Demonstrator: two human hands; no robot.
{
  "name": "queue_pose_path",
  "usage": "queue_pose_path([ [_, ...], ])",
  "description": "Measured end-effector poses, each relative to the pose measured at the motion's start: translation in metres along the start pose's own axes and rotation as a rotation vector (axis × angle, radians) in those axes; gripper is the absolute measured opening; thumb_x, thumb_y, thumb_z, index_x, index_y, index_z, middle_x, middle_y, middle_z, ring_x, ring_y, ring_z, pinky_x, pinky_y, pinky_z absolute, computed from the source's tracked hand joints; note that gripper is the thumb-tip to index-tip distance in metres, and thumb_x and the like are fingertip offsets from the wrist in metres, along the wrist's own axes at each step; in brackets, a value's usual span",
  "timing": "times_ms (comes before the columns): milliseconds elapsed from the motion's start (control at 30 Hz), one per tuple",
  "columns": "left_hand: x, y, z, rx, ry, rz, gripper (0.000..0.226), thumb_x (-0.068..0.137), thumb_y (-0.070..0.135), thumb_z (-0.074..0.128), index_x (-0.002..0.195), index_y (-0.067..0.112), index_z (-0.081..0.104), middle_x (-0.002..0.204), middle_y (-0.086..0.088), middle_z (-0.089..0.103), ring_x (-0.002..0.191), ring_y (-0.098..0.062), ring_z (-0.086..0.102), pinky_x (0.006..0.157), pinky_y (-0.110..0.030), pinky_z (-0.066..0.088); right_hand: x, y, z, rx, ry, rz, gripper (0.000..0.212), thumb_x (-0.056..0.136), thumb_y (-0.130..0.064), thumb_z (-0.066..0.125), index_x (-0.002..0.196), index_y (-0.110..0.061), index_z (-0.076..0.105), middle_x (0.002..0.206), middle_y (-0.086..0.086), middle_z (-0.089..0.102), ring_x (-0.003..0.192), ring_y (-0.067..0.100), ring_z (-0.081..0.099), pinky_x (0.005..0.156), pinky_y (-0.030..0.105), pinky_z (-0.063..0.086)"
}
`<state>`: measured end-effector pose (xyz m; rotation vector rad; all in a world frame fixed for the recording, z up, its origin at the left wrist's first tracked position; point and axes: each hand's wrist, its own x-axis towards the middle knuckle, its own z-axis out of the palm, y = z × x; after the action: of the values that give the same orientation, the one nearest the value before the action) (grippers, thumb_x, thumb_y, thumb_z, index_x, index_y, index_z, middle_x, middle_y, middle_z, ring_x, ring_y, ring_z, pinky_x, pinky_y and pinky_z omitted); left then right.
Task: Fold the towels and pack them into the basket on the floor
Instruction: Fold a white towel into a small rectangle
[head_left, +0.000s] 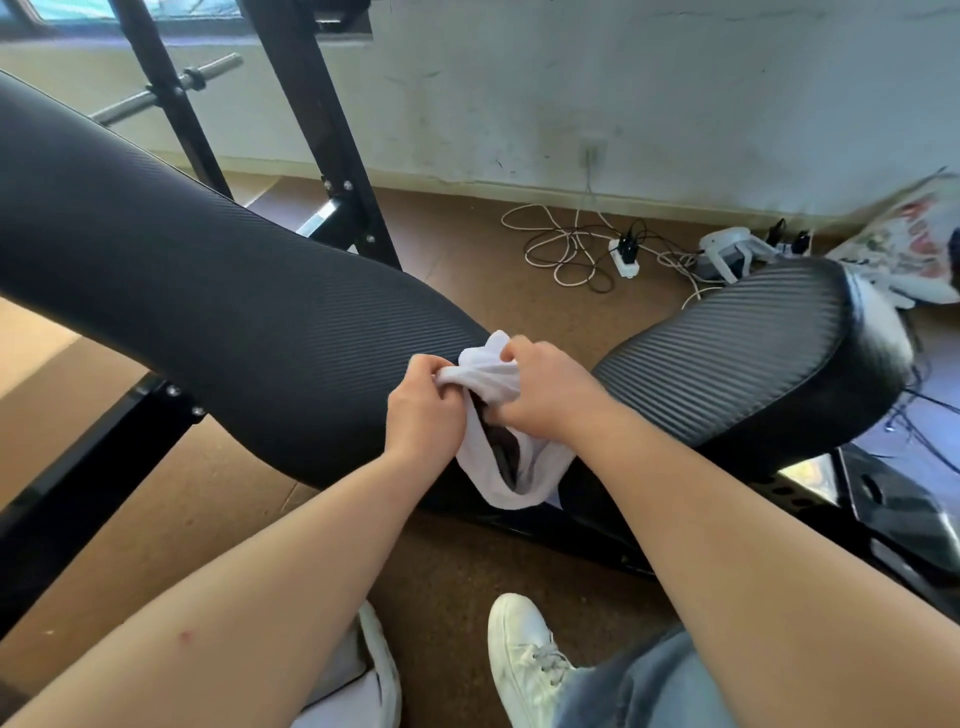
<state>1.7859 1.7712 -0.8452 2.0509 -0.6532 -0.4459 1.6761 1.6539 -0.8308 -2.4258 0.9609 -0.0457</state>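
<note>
Both the left hand (423, 410) and right hand (545, 395) grip a crumpled white cloth towel (498, 441) above the black ribbed padded bench (208, 291), so folding seems barely begun, with no basket in view.

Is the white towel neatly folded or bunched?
Bunched. The white towel is crumpled between the left hand and right hand, which grip it over the black bench; its lower end hangs loose.

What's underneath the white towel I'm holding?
The white towel, held by the left hand and right hand, hangs over the gap between two black bench pads; whatever lies directly beneath is covered.
</note>
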Motion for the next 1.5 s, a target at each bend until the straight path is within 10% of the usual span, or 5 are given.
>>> queue_pose_path([
  [133,-0.002,0.001,-0.023,-0.092,0.044,-0.044,0.023,0.095,0.011,0.045,0.114,0.023,0.053,0.100,0.000,0.060,0.086,-0.012,0.056,0.063,-0.028,0.041,0.000,0.002,0.005,0.122,-0.251,0.083,0.111,0.073,-0.044,0.081,0.159,-0.041,0.012,0.153,0.005,0.036,0.128,0.030,0.050,0.096,0.045,0.053],
  [567,-0.008,-0.035,-0.063,0.084,-0.102,0.057,0.062,0.088,0.009,0.064,0.144,0.028,0.050,0.124,0.007,0.061,0.109,-0.012,0.059,0.078,-0.018,0.048,0.013,-0.037,0.012,0.858,0.283,0.163,0.010,0.093,-0.029,0.064,0.097,-0.028,0.056,0.098,0.000,0.067,0.096,0.022,0.063,0.084,0.041,0.054],
  [800,-0.004,-0.029,-0.061,-0.150,-0.041,-0.034,0.020,0.098,0.032,0.049,0.095,0.020,0.065,0.096,-0.004,0.069,0.089,-0.022,0.066,0.082,-0.044,0.056,0.009,-0.038,0.031,0.468,-0.264,0.210,0.103,0.053,-0.070,0.084,0.141,-0.035,0.042,0.128,0.001,0.055,0.116,0.023,0.059,0.092,0.042,0.054],
  [1400,0.006,-0.005,-0.041,-0.511,-0.284,-0.513,0.039,0.103,0.041,0.048,0.114,0.012,0.073,0.106,-0.012,0.078,0.102,-0.027,0.073,0.089,-0.041,0.058,0.000,-0.034,0.007,0.291,-0.040,0.108,0.020,0.084,-0.043,0.072,0.079,-0.025,0.064,0.085,-0.004,0.068,0.082,0.013,0.064,0.063,0.026,0.045],
  [1500,0.012,-0.006,-0.043,-0.634,-0.235,-0.506,0.040,0.083,0.032,0.057,0.113,0.010,0.071,0.117,-0.021,0.073,0.107,-0.033,0.071,0.097,-0.047,0.053,0.004,-0.032,0.011,0.131,-0.112,0.044,0.043,0.066,-0.060,0.072,0.101,-0.037,0.063,0.136,0.006,0.051,0.127,0.030,0.049,0.094,0.045,0.051],
])
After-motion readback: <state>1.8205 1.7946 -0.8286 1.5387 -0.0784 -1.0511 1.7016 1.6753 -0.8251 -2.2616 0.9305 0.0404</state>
